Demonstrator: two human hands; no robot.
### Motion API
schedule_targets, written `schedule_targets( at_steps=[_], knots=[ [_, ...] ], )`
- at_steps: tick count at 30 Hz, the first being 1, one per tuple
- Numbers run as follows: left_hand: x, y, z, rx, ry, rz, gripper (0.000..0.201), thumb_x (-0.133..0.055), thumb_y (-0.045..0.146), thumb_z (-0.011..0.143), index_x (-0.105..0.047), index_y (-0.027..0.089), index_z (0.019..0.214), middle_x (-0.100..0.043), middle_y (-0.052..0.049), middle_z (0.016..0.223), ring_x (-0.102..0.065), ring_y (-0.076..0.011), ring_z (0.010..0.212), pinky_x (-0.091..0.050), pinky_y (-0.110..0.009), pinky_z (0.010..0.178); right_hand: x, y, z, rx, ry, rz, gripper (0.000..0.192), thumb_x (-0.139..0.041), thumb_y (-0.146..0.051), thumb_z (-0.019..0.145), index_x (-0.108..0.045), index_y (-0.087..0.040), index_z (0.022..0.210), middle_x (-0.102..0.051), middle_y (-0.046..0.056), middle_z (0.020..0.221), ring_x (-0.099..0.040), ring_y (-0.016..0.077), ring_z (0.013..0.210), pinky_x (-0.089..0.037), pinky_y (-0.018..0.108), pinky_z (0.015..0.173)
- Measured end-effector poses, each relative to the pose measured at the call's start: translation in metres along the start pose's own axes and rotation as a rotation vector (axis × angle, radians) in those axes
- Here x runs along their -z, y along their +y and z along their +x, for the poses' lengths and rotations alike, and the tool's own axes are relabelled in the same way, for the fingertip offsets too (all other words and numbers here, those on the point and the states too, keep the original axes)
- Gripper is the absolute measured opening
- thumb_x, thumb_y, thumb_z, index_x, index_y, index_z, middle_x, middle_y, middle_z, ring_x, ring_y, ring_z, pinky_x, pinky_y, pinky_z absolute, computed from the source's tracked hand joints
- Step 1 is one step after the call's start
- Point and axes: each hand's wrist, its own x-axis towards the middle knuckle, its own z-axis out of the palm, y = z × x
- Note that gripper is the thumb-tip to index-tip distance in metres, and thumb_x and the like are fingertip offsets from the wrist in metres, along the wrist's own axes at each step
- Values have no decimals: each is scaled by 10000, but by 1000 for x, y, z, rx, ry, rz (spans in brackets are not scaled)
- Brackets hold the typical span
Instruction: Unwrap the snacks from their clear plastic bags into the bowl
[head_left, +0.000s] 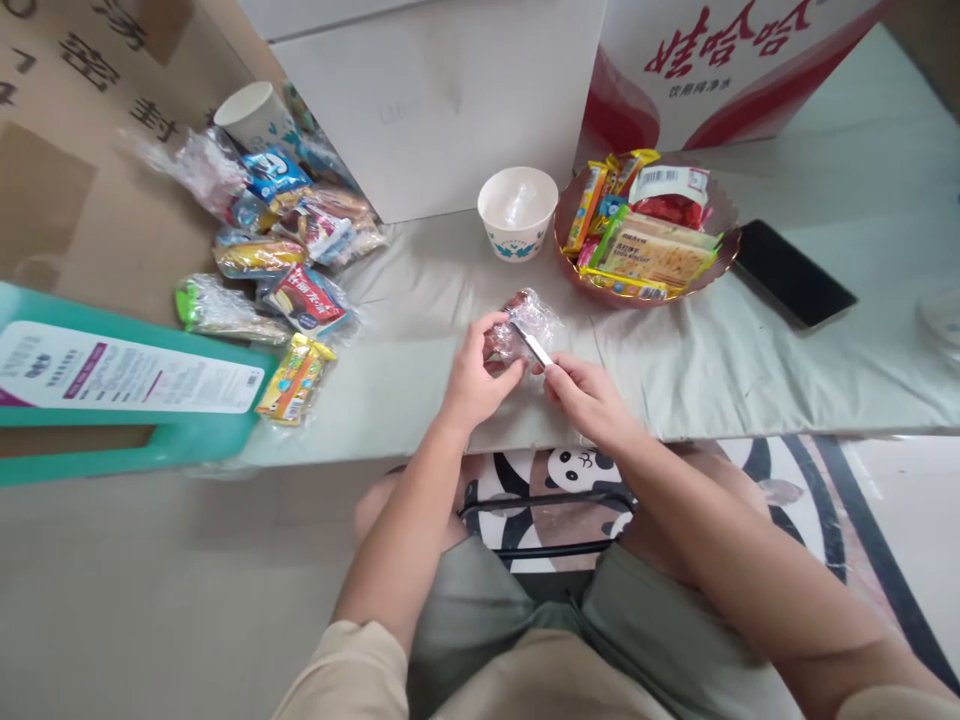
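Left hand (474, 380) curled around a clear-wrapped snack (521, 328), right hand (589, 400) pinching its wrapper strip, near the table (750, 360) front edge

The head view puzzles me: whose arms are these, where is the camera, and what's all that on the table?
No machine here: a person wears a camera on the head, looking down at their own bare arms. The left hand and right hand together hold a clear-wrapped snack over the table. On the table lie a pile of snacks, a paper cup, a white bowl, a plate of packets, and a phone.
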Motion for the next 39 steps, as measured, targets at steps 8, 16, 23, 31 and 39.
schedule_targets(
  at_steps=[8, 16, 23, 31, 39],
  knots=[
    [3, 0, 5, -13, 66, -130, 734, -853, 426, 711, -477, 291, 1328, -607, -88, 1296, -692, -208, 1040, -596, -315, 872, 8, 1, -4, -43, -10, -129, 379, -432, -492, 920, -659, -188, 903, -535, -12, 649, -467, 141, 596, -356, 281, 600],
    [17, 10, 13, 155, 306, -284, 691, -843, 558, 689, -465, 312, 1213, -633, -65, 1257, -707, -202, 975, -584, -307, 764, 34, 13, -8, 10, 50, -353, 356, -466, -444, 921, -712, -188, 891, -599, 25, 674, -529, 171, 621, -381, 301, 602],
    [7, 21, -3, 160, 265, 636, 396, -788, 453, 737, -610, 201, 985, -609, -106, 1122, -627, -286, 1134, -493, -465, 1040, 76, 45, -8, 59, 361, -757, 308, -531, -379, 921, -766, -225, 1046, -640, 117, 991, -618, 271, 868, -449, 372, 680],
    [11, 27, -5, -73, 52, 647, 462, -779, 289, 749, -632, 215, 1180, -646, -102, 1242, -625, -247, 1153, -516, -393, 1004, 65, 43, -4, 156, 460, -878, 320, -568, -318, 909, -708, -198, 1171, -642, 167, 1111, -578, 360, 1041, -447, 550, 917],
    [20, 22, 2, 292, 245, 33, 189, -567, 241, 838, -613, 218, 1020, -681, -17, 808, -607, -134, 649, -466, -217, 519, 18, 25, 6, 414, 120, -505, 467, -593, -324, 901, -570, -240, 1360, -616, 134, 1327, -608, 301, 1206, -508, 483, 1031]
  ],
)
